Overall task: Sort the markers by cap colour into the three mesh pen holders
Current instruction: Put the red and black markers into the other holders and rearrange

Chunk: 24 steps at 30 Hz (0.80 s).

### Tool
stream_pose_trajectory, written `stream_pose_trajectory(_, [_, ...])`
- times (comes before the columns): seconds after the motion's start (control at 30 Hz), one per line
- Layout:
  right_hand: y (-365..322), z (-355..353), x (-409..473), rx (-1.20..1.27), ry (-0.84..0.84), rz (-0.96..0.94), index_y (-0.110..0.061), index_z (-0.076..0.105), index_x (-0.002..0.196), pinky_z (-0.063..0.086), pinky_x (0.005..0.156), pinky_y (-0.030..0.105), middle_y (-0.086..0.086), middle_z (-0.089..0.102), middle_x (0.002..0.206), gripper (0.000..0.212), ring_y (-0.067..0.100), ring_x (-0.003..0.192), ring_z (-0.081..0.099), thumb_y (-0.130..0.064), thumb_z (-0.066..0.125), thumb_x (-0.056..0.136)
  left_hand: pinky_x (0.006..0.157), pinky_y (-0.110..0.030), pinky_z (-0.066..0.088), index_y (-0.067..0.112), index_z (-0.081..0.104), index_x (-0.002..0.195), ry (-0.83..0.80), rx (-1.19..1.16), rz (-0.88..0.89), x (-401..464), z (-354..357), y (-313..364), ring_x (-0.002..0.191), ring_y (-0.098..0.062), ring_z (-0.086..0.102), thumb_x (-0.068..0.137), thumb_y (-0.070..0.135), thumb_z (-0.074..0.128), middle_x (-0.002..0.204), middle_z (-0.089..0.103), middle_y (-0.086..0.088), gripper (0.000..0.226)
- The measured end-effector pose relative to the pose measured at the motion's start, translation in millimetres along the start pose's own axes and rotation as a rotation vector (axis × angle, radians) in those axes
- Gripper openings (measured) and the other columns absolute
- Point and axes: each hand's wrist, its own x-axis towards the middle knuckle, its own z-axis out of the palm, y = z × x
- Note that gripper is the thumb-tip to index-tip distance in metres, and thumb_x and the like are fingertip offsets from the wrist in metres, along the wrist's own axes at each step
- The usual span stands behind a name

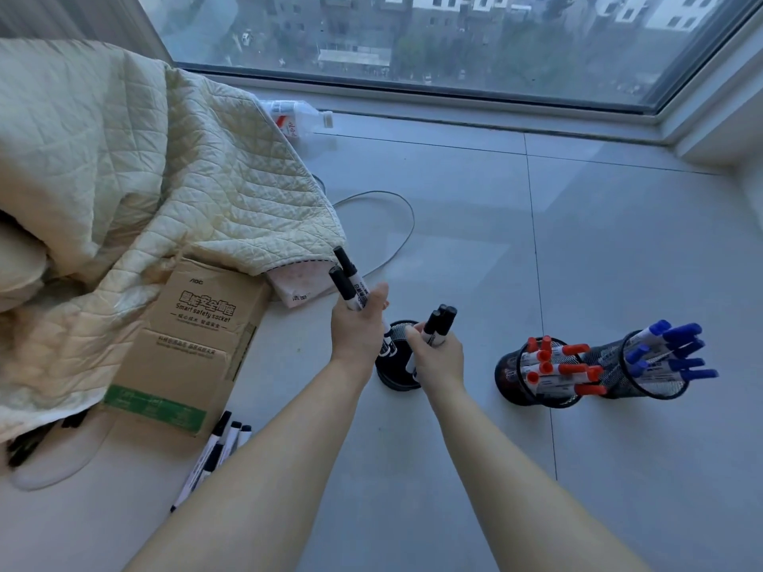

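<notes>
**Black caps going in, more waiting by the box**

We hold black-capped white markers in both hands over the black mesh pen holder (395, 367) standing on the grey tiled floor (619, 249). Our left hand (358, 324) is curled round two markers (349, 278) whose caps point up and away; our right hand (438, 353) grasps a bundle of about three (439, 324), caps up, lower ends at the holder's mouth. To the right stand two more mesh holders, touching each other: one full of red-capped markers (557, 367), one full of blue-capped markers (669, 353).

We judge the risk to be in the drop. Both hands crowd one narrow opening, so a marker could catch the rim and tip the light holder, or slip from the bundle and roll off across the tiles. Feeding one hand at a time would ease that.

Three more black-capped markers (214, 452) lie on the floor near its lower left edge, just beside a brown cardboard box (194, 348), under our left forearm. A cream quilted blanket (124, 167) drapes over the box; a grey cable (396, 225) loops behind it, and a clear plastic bottle (301, 117) lies near the window (454, 43).
</notes>
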Motion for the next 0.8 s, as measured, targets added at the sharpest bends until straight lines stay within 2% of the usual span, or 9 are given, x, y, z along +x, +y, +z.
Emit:
stream_pose_trajectory(0.1, [4.6,-0.2,-7.6,0.035,0.026,-0.042,-0.014,0.06,0.075,0.042,0.059,0.015,-0.007,0.058,0.067,0.007,-0.001,0.057,0.054,-0.016,0.065,0.08,0.041,-0.008,0.038,0.016,0.051,0.066,0.032,0.033,-0.018,-4.6,-3.8,-10.0,0.037,0.004,0.048,0.086,0.025,0.063,0.042,0.055,0.012,0.025])
stream_pose_trajectory(0.2, [5.3,-1.5,-11.1,0.095,0.015,-0.041,-0.02,0.058,0.069,0.043,0.065,0.018,-0.009,0.059,0.069,0.015,0.002,0.066,0.055,-0.014,0.065,0.081,0.042,-0.013,0.037,0.013,0.051,0.065,0.02,0.112,-0.03,-12.2,-7.9,-19.8,0.037,-0.002,0.045,0.085,0.029,0.063,0.039,0.051,0.009,0.028])
stream_pose_trajectory(0.33, [5.6,-4.2,-13.4,0.113,-0.006,-0.056,-0.018,0.058,0.071,0.044,0.065,0.017,-0.007,0.059,0.068,0.013,0.003,0.064,0.055,-0.015,0.065,0.082,0.057,-0.028,0.038,0.001,0.058,0.083,0.023,0.138,-0.064,-21.8,-13.1,-33.3,0.054,-0.015,0.047,0.086,0.033,0.061,0.058,0.05,0.0,0.032])
stream_pose_trajectory(0.4, [5.7,-5.2,-14.8,0.123,0.001,-0.061,-0.016,0.059,0.073,0.044,0.062,0.014,-0.007,0.058,0.064,0.012,0.0,0.058,0.055,-0.015,0.065,0.083,0.058,-0.03,0.038,0.005,0.06,0.085,0.015,0.137,-0.089,-26.5,-16.0,-38.5,0.056,-0.016,0.047,0.087,0.033,0.059,0.06,0.05,0.001,0.028])
stream_pose_trajectory(0.5, [5.9,-5.8,-17.0,0.142,0.01,-0.055,-0.016,0.058,0.073,0.044,0.065,0.019,-0.005,0.058,0.067,0.012,0.005,0.061,0.054,-0.015,0.063,0.084,0.059,-0.03,0.037,0.022,0.051,0.076,-0.027,0.154,-0.056,-33.1,-17.9,-45.4,0.056,-0.015,0.046,0.088,0.034,0.058,0.059,0.049,0.005,0.019])
stream_pose_trajectory(0.6, [5.7,-7.2,-18.5,0.128,0.016,-0.053,-0.017,0.058,0.075,0.043,0.068,0.024,-0.003,0.058,0.07,0.01,0.011,0.068,0.053,-0.017,0.062,0.085,0.063,-0.022,0.042,0.023,0.049,0.087,-0.077,0.172,0.021,-37.6,-19.7,-51.9,0.064,-0.006,0.055,0.083,0.041,0.055,0.075,0.055,0.006,0.02])
stream_pose_trajectory(0.7, [6.8,-9.0,-19.8,0.081,0.026,-0.071,-0.017,0.058,0.076,0.043,0.068,0.024,-0.004,0.059,0.07,0.01,0.012,0.069,0.054,-0.019,0.061,0.086,0.069,-0.015,0.044,0.018,0.05,0.098,-0.083,0.147,0.062,-38.6,-23.8,-62.7,0.078,-0.005,0.059,0.087,0.033,0.057,0.09,0.058,0.002,0.02])
stream_pose_trajectory(0.8, [7.3,-10.2,-22.7,0.016,0.03,-0.099,-0.019,0.059,0.077,0.043,0.067,0.022,-0.006,0.061,0.073,0.009,0.011,0.072,0.056,-0.022,0.062,0.085,0.069,-0.016,0.046,0.034,0.049,0.096,-0.091,0.221,0.03,-40.7,-28.0,-73.3,0.084,-0.003,0.061,0.086,0.031,0.06,0.099,0.06,0.002,0.015])
